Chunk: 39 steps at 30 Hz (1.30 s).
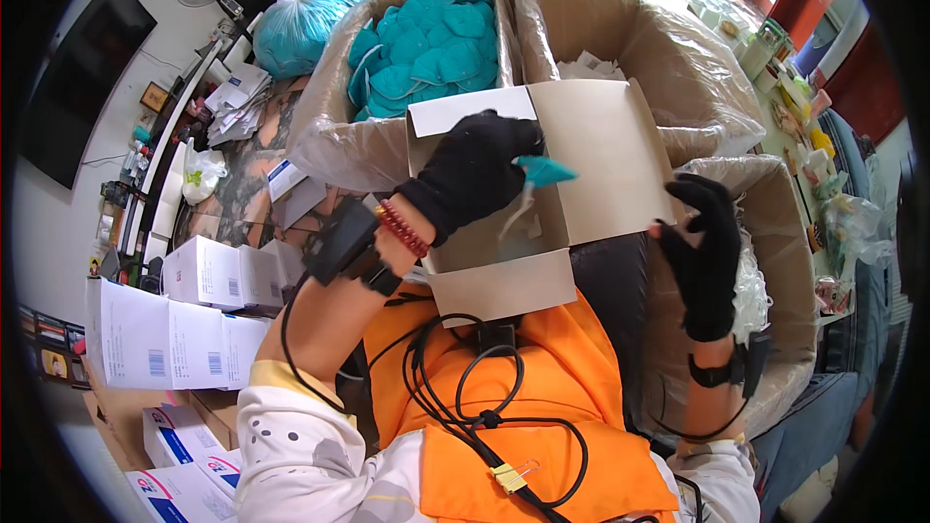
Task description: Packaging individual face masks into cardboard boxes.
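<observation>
White flat cartons (199, 276) stacked at far left, w/ more lower down. Next over, a big lined bin (334, 126) piled w/ teal masks (426, 48), cup-shaped, loose.

Left hand (475, 172), black glove, is closed in a pinch on one teal mask (544, 171), holding it just over the open mouth of a small cardboard box (542, 194) on the lap. Mask's elastic straps (518, 213) dangle down into the box. Judging by look: mask is very light, soft but w/ a semi-stiff moulded cup, so it'll crush if squeezed hard. Best grip is at the edge or nose end, as now, not across the dome; straps likely to snag on flaps or other masks.

Box itself looks thin, light, flaps bendy; steady it by a side wall, not a flap.

Right hand (707, 257), also gloved, fingers spread and open, holds nothing; it sits just beside the box's right flap, touching or nearly so, can't tell which. Behind it, another lined bin (775, 261) w/ white stuff.
</observation>
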Each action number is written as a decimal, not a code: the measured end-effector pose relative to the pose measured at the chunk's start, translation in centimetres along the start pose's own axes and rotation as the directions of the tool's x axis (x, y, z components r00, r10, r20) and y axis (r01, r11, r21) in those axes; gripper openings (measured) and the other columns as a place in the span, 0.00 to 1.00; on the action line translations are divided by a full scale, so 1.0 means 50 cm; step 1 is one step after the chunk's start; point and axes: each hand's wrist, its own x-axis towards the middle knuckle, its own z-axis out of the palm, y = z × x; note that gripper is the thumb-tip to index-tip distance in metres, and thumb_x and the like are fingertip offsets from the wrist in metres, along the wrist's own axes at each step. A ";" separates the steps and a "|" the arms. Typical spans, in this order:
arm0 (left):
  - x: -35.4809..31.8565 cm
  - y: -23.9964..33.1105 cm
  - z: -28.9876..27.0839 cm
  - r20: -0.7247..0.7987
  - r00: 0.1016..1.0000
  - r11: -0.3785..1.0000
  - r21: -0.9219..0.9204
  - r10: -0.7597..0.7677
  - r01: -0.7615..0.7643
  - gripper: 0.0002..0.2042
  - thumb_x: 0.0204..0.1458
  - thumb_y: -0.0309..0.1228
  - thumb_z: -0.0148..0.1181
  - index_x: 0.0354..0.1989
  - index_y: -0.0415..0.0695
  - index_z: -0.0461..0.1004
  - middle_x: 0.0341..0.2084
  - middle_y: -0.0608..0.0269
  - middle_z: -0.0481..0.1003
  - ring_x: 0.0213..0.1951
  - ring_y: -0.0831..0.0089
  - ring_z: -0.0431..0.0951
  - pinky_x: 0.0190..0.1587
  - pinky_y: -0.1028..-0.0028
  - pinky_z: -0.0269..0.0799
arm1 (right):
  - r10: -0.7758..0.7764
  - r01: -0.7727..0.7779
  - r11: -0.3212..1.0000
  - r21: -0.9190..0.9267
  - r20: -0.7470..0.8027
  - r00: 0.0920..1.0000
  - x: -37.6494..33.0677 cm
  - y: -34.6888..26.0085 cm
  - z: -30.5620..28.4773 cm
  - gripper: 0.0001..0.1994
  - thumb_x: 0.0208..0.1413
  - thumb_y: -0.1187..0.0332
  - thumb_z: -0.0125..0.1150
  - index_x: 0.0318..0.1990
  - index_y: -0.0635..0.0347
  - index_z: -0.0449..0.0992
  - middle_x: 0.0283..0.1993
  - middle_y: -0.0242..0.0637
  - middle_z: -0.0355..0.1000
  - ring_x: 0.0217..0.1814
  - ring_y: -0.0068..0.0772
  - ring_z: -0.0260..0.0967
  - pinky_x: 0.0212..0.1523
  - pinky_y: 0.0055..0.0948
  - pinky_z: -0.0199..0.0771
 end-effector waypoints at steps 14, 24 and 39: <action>-0.141 0.053 -0.095 -0.274 0.961 0.997 -0.074 -0.030 0.010 0.11 0.45 0.23 0.64 0.38 0.42 0.73 0.31 0.55 0.75 0.35 0.61 0.79 0.39 0.65 0.74 | 0.056 -0.095 0.951 0.295 0.137 0.989 0.054 -0.136 0.141 0.08 0.57 0.69 0.65 0.39 0.64 0.77 0.29 0.32 0.72 0.31 0.21 0.67 0.35 0.24 0.69; -0.199 0.021 -0.085 0.025 0.920 0.778 -0.525 -0.390 0.344 0.26 0.50 0.30 0.66 0.58 0.41 0.66 0.52 0.55 0.71 0.55 0.67 0.72 0.57 0.68 0.67 | 0.208 -0.191 0.779 0.598 0.041 0.977 0.072 -0.146 0.140 0.13 0.59 0.62 0.64 0.44 0.62 0.78 0.35 0.23 0.73 0.37 0.13 0.65 0.38 0.21 0.68; -0.184 0.152 -0.039 0.515 0.832 -0.099 -0.857 -0.208 0.506 0.25 0.59 0.57 0.52 0.41 0.43 0.71 0.25 0.70 0.70 0.26 0.81 0.68 0.28 0.81 0.64 | 0.304 -0.492 0.352 0.796 0.400 0.865 -0.026 -0.170 0.151 0.22 0.48 0.60 0.72 0.46 0.63 0.74 0.38 0.29 0.74 0.38 0.19 0.70 0.37 0.21 0.70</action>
